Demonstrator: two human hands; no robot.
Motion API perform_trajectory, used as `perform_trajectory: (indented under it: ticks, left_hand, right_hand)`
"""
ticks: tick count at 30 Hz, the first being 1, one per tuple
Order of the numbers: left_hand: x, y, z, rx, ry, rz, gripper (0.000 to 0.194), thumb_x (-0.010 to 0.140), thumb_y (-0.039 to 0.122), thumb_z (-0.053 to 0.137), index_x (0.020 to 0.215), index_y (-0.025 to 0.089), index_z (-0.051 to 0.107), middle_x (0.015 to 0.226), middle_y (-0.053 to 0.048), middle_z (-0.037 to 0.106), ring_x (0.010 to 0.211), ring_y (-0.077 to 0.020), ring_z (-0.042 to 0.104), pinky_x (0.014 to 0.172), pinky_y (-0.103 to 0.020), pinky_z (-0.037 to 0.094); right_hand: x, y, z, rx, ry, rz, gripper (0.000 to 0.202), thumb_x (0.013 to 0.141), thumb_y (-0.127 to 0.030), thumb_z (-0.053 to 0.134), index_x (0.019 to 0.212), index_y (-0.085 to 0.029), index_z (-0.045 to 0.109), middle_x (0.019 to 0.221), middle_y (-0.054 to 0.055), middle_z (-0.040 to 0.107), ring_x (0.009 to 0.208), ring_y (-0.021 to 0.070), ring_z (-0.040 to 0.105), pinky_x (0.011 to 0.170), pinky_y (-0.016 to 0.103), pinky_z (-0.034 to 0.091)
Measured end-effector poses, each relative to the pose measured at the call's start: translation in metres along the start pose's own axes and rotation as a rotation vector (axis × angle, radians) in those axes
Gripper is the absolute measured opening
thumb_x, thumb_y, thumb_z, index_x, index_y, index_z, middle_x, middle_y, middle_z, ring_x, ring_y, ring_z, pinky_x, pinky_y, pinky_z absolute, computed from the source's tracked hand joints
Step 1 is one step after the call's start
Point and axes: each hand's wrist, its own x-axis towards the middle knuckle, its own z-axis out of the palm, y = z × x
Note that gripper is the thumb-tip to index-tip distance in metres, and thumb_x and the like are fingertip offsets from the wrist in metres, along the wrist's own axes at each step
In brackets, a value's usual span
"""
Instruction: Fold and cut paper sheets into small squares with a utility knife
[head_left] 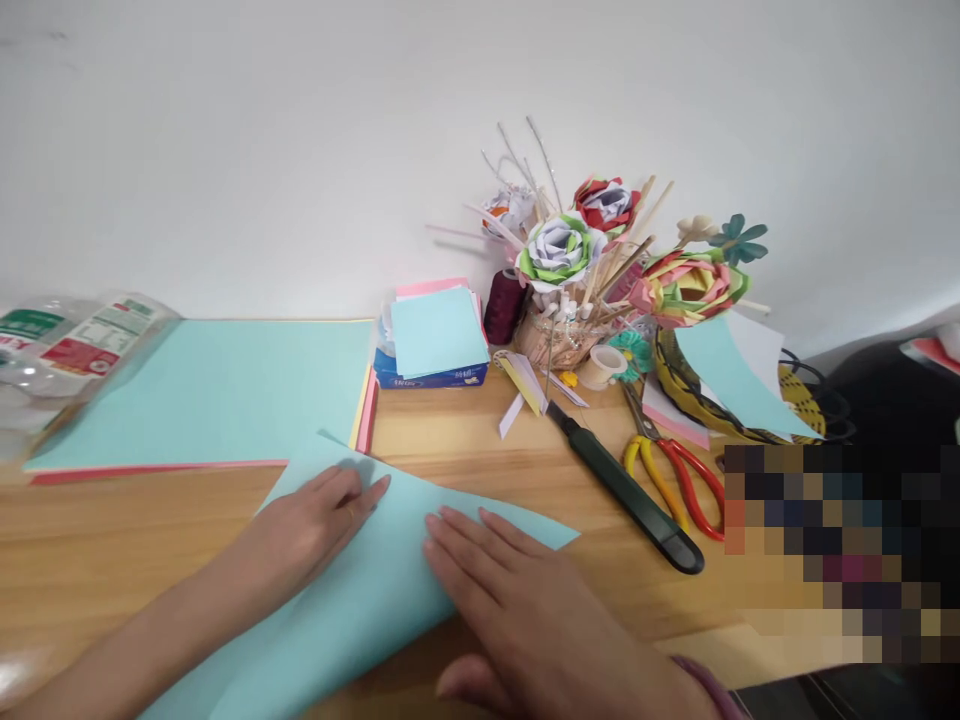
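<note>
A large light-blue sheet of paper [375,590] lies on the wooden table in front of me, folded over along a slanting upper edge. My left hand [322,515] rests on its upper left part, fingers curled and pressing the paper near the fold. A small corner of paper sticks up just beyond these fingers. Flat on the right part of the sheet is my right hand [517,600], its fingers stretched out and thumb apart. The paper's pointed right tip shows past the fingertips. Beneath both palms the sheet is hidden.
Behind lie stacked coloured sheets [247,390], plastic packaging [90,345] and a blue box [431,375] topped with paper squares [439,330]. Paper flowers [562,250] stand in a holder [559,335]. A utility knife [630,490], scissors [675,470], tape [602,367] and a yellow-black basket [671,375] are right.
</note>
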Motion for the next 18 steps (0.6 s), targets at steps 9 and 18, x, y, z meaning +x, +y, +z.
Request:
perform_trajectory:
  ticks: [9,18]
  left_hand:
    - [0.013,0.003,-0.016,-0.051,-0.217,-0.191,0.050,0.097,0.050,0.025,0.082,0.018,0.061,0.070,0.000,0.053,0.065,-0.0147,0.054,0.065,-0.026,0.045]
    - [0.008,-0.008,-0.007,0.027,-0.173,-0.050,0.052,0.100,0.047,0.018,0.102,0.020,0.062,0.075,-0.001,0.052,0.069,-0.0149,0.049,0.068,-0.027,0.043]
  right_hand:
    - [0.027,0.008,0.015,0.312,-0.178,0.001,0.082,0.086,-0.064,0.041,0.140,-0.003,0.036,0.148,0.018,0.030,0.140,0.0223,0.016,0.116,0.037,0.012]
    - [0.019,0.014,0.027,0.329,-0.230,-0.015,0.084,0.087,-0.065,0.039,0.146,-0.007,0.023,0.154,0.012,0.012,0.142,0.0182,0.001,0.115,0.038,0.003]
